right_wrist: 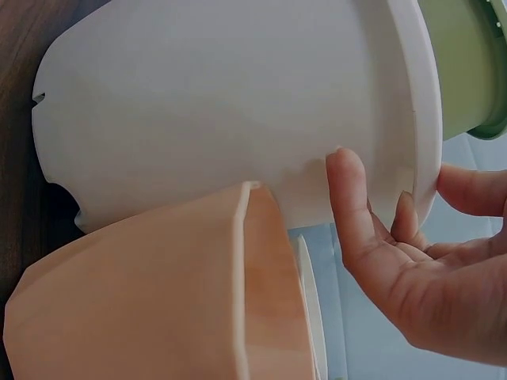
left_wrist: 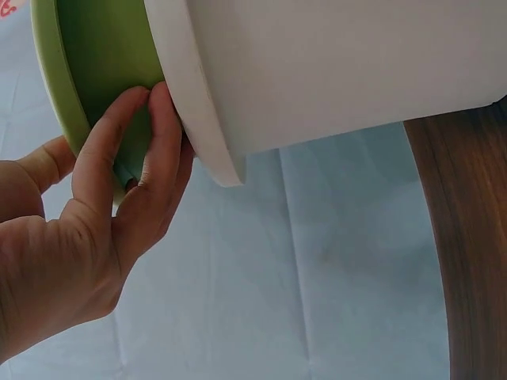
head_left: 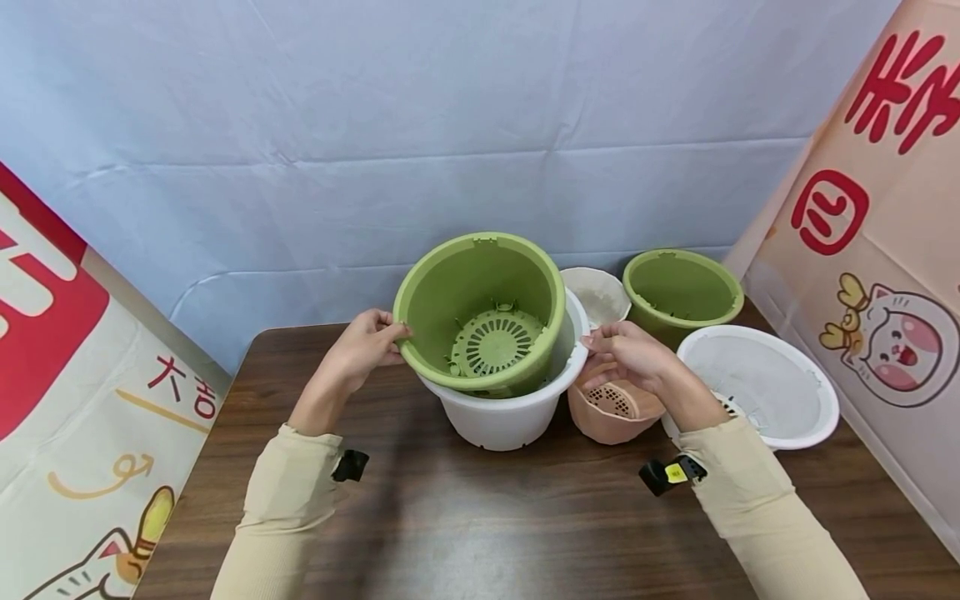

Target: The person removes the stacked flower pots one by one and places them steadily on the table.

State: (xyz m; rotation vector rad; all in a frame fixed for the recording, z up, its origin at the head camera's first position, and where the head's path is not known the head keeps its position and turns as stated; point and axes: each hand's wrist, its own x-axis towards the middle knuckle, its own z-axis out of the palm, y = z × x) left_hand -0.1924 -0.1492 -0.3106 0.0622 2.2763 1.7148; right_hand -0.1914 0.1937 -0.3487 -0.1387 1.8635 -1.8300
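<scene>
A green slotted-bottom flowerpot [head_left: 480, 275] sits tilted inside the mouth of a white flowerpot [head_left: 498, 421] on the table. My left hand [head_left: 369, 343] pinches the green pot's rim at its left side; in the left wrist view the thumb [left_wrist: 47, 162] is outside the rim and fingers reach beneath it, close to the white rim. On the other side my right hand [head_left: 633, 354] pinches the white pot's rim, and in the right wrist view a fingertip [right_wrist: 346, 162] lies along its outer wall. The green pot's underside is hidden within the white one.
Right of the white pot stand a peach pot [head_left: 611, 425], a small cream pot [head_left: 596, 292], another green pot [head_left: 682, 287] and another white pot [head_left: 757, 383]. They are close together on the wooden table [head_left: 480, 517]. A pale cloth [head_left: 480, 108] hangs behind.
</scene>
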